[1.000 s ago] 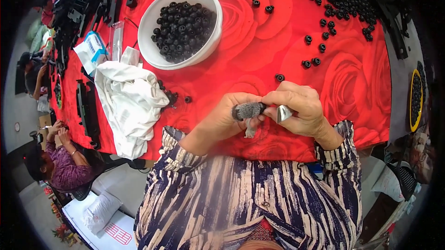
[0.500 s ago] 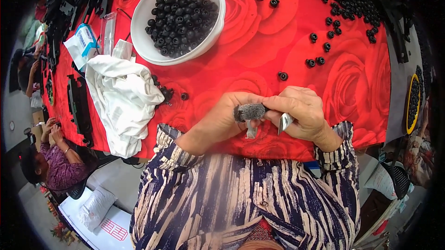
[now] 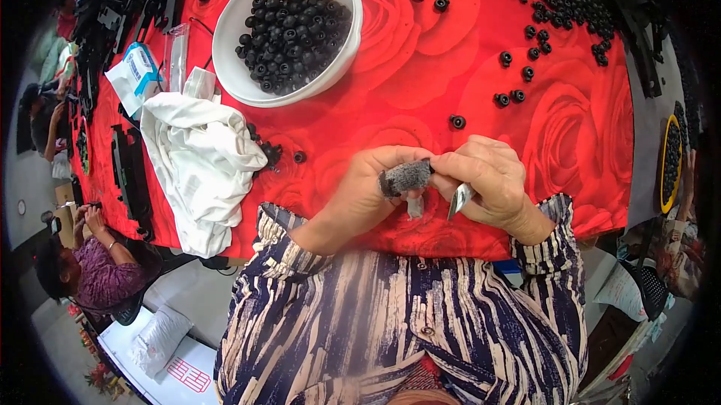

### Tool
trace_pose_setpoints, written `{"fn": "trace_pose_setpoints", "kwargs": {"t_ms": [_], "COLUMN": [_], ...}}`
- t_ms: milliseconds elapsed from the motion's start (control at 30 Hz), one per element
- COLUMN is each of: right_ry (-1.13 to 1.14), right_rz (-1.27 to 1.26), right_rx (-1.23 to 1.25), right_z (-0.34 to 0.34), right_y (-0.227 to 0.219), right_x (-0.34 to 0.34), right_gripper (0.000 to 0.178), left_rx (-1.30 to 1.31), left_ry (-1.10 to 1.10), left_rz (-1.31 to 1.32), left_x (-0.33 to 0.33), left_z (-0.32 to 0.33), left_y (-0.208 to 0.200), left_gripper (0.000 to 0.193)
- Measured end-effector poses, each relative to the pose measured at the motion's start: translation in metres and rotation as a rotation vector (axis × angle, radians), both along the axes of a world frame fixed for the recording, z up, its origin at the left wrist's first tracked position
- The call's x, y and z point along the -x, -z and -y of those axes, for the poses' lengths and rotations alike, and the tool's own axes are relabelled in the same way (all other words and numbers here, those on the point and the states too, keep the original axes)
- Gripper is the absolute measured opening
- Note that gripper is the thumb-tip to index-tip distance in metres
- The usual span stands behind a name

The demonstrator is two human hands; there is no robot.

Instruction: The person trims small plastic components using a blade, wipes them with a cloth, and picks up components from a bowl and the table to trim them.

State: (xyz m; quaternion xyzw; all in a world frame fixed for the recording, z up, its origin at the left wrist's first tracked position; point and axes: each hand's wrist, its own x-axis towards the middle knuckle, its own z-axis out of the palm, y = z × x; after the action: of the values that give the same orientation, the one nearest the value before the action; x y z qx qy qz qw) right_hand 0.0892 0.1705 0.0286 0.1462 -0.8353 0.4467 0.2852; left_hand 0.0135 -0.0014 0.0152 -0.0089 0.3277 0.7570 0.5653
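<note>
Bars of black plastic, a white-and-blue packet and a crumpled white cloth occupy the left side of the red rose-print tablecloth; all appear slightly farther left than one second earlier, the whole view having shifted. Adjacent to the cloth, small black parts lie in a loose cluster. The white bowl, filled with rounded black parts, shows the same offset. Center, the left hand forms a narrow pinch, forefinger above and a gray textile finger sleeve below, closed on a small dark part that is mostly hidden between the two hands. The sleeve slants up to the right more than one second earlier. A pale scrap hangs beneath it. The right hand meets the left at the fingertips, fingers curled and closed on a silver metal blade; the blade projects downward and presents a narrower face than one second earlier. Further right, single black ring-shaped pieces lead up to a dense pile; a yellow-rimmed container stands near the right edge.
</note>
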Motion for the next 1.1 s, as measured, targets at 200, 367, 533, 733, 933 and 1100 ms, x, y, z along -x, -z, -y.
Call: {"fn": "trace_pose_setpoints", "kwargs": {"t_ms": [200,367,533,733,933,1100], "right_ry": [-0.032,-0.093,-0.057,-0.044,-0.069,-0.067], "right_rz": [0.143,0.422,0.454,0.446,0.447,0.439], "right_rx": [0.005,0.314,0.249,0.177,0.165,0.168], "right_z": [-0.008,-0.018,-0.017,-0.017,-0.016,-0.016], "right_y": [-0.010,-0.015,-0.006,-0.003,0.001,0.001], "right_x": [0.005,0.004,0.002,0.003,0.004,0.002], "right_gripper": [0.027,0.022,0.022,0.018,0.016,0.016], "left_rx": [-0.006,0.025,0.058,0.090,0.099,0.083], "left_ry": [-0.025,0.010,0.038,0.048,0.026,0.026], "left_rz": [-0.134,-0.254,-0.309,-0.314,-0.295,-0.304], "left_x": [0.008,0.008,0.008,0.007,0.008,0.007], "left_z": [0.003,0.000,-0.001,-0.001,0.001,0.000], "left_y": [-0.007,-0.011,-0.015,-0.014,-0.014,-0.011], "left_gripper": [0.024,0.022,0.021,0.021,0.022,0.022]}}
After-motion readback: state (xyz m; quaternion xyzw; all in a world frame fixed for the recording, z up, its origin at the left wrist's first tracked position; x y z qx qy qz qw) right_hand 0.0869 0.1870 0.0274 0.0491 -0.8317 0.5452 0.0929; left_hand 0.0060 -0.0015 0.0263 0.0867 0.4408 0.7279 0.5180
